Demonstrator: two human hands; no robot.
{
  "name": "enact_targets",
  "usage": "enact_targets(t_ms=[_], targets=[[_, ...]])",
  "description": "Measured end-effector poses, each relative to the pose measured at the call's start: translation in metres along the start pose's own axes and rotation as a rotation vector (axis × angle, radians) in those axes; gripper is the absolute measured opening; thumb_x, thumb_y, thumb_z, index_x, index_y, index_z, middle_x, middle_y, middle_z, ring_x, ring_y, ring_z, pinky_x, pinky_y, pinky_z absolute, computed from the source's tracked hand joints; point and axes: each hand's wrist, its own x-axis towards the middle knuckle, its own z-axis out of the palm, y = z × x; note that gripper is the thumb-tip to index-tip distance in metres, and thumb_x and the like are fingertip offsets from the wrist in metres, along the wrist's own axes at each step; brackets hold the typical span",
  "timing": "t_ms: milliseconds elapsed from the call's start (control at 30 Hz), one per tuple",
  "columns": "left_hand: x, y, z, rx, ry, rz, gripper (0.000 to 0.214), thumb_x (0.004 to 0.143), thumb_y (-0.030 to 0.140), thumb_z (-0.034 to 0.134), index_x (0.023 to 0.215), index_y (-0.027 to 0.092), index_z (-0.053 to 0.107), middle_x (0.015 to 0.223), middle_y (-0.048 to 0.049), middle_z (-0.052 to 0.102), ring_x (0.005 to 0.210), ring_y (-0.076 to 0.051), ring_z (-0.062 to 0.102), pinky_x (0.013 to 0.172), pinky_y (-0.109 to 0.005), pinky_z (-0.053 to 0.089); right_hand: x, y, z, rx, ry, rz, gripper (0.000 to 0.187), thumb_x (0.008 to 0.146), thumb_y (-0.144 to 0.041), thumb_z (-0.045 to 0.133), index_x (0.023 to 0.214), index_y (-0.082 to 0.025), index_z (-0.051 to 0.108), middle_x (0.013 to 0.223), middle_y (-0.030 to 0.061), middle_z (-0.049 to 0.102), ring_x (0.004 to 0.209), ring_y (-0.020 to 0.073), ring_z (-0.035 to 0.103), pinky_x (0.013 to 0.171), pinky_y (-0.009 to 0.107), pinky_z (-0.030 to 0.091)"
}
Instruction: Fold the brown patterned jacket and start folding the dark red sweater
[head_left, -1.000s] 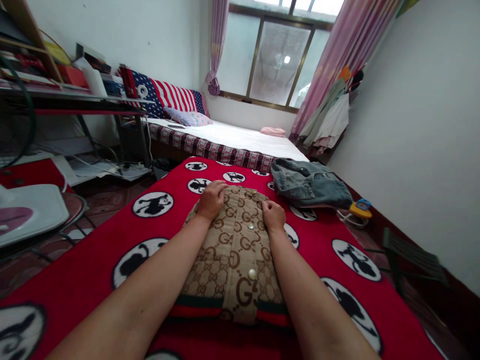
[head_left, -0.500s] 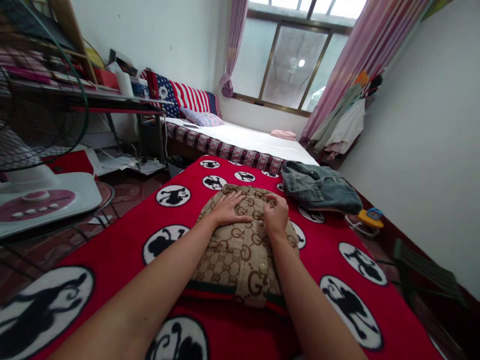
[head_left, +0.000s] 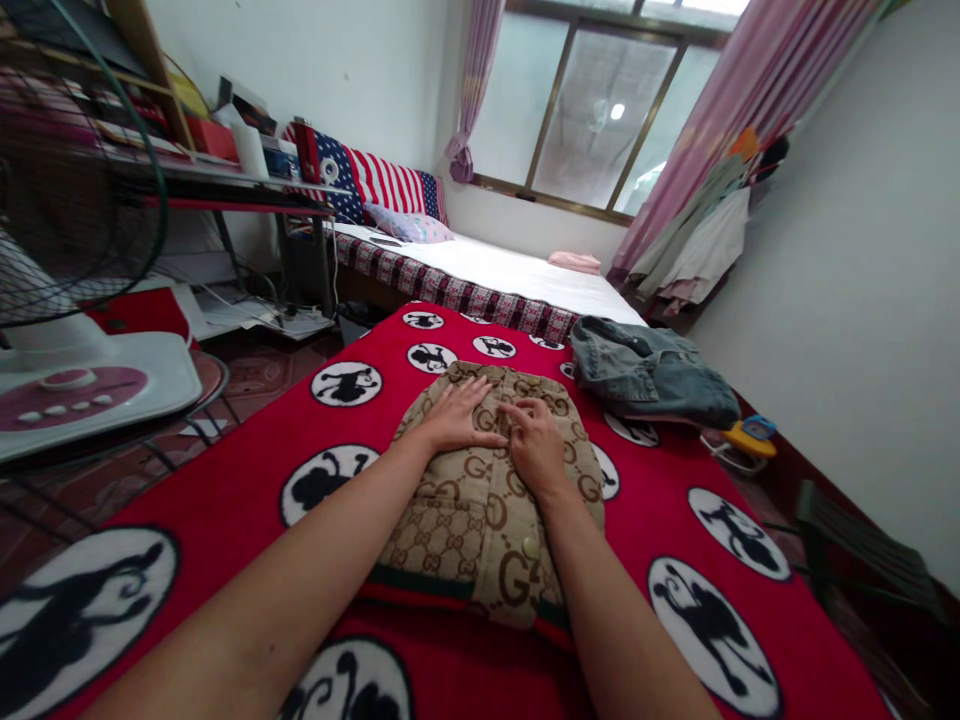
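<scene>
A folded tan jacket (head_left: 480, 520) with a brown letter pattern, round buttons and a green-and-red hem lies on a red blanket (head_left: 660, 480) printed with black-and-white round figures. My left hand (head_left: 455, 418) rests flat on the jacket's upper left part, fingers stretched out. My right hand (head_left: 534, 443) lies on the jacket's upper middle beside it, fingers extended and pressing on the cloth near the button line. Neither hand holds anything.
A folded denim garment (head_left: 652, 368) lies on the blanket at the right, with a yellow-and-blue object (head_left: 752, 437) past it. A second bed (head_left: 510, 272) with pillows stands behind. A white fan (head_left: 67, 330) and cluttered shelves are at left; a dark chair (head_left: 862, 545) stands at right.
Both hands slid back from the jacket's far edge toward its middle. The left hand opened from curled to flat. The right hand went from a pinch to flat fingers.
</scene>
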Motion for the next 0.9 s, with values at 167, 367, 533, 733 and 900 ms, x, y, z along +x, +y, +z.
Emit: enact_targets(t_ms=[167,367,533,733,900], targets=[[0.000,0.000,0.000,0.003,-0.001,-0.001,0.104,0.069,0.073,0.059,0.151,0.019,0.025,0.159,-0.0088,0.017,0.147,-0.028,0.013,0.119,-0.049,0.008,0.002,-0.001,0.003,-0.010,-0.032,-0.008,0.043,0.076,-0.002,0.044,0.098,-0.024,0.073,0.115,0.0061,0.056,0.109,0.0187,0.052,0.095,0.029,0.040],[0.000,0.001,-0.001,0.022,-0.012,0.002,0.105,0.069,0.073,0.059,0.151,0.019,0.025,0.160,-0.0088,0.016,0.147,-0.028,0.013,0.119,-0.050,0.008,0.001,-0.001,0.004,-0.020,-0.045,-0.037,0.037,0.078,-0.004,0.045,0.090,-0.024,0.074,0.114,0.0063,0.056,0.108,0.0197,0.052,0.095,0.032,0.040],[0.000,0.001,-0.002,0.035,-0.013,0.000,0.104,0.070,0.075,0.057,0.151,0.019,0.026,0.159,-0.0090,0.017,0.147,-0.029,0.014,0.119,-0.050,0.009,0.001,-0.001,0.006,-0.013,-0.001,-0.004,0.038,0.077,-0.004,0.045,0.099,-0.022,0.071,0.121,0.0085,0.054,0.115,0.0212,0.049,0.100,0.034,0.038],[-0.002,0.002,-0.001,0.035,0.028,-0.003,0.094,0.076,0.073,0.051,0.150,0.020,0.029,0.159,-0.0089,0.021,0.146,-0.028,0.018,0.118,-0.050,0.012,-0.004,0.003,-0.002,-0.064,0.026,0.193,0.032,0.083,-0.016,0.049,0.110,-0.017,0.067,0.131,0.0108,0.052,0.123,0.0240,0.045,0.105,0.035,0.034],[-0.002,0.000,0.002,0.026,0.158,0.006,0.070,0.087,0.060,0.046,0.143,0.017,0.041,0.156,-0.0100,0.029,0.144,-0.024,0.025,0.119,-0.044,0.018,-0.018,0.020,-0.014,-0.208,-0.156,0.426,0.061,0.095,-0.048,0.037,0.147,-0.015,0.036,0.155,0.0134,0.027,0.143,0.0302,0.021,0.113,0.052,0.021]])
